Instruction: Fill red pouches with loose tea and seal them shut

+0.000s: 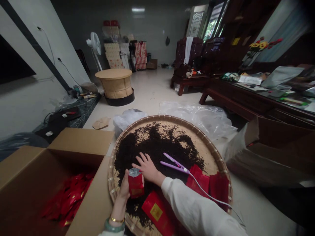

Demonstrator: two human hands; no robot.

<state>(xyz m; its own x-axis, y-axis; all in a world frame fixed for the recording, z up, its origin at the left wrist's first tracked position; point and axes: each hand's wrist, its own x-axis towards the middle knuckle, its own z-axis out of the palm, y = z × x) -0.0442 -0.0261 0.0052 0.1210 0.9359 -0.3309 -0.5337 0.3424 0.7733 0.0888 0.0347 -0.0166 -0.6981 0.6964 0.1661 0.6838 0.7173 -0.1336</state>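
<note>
Left hand (124, 188): gripped a red packet (136, 186).
Right hand (147, 167): lay open on loose tea (157, 147), just left of a pink flat iron (173, 164).

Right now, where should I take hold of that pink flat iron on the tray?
Take the pink flat iron near its joined end, where the cord leaves, coming from above on the right. Its two arms splay apart toward the other end, so that end looks firmest.

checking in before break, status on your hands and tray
Left hand gripping red foil packet, top open. Right hand on loose tea in round bamboo tray. Lilac flat iron on tray, cord over red packets.
</note>
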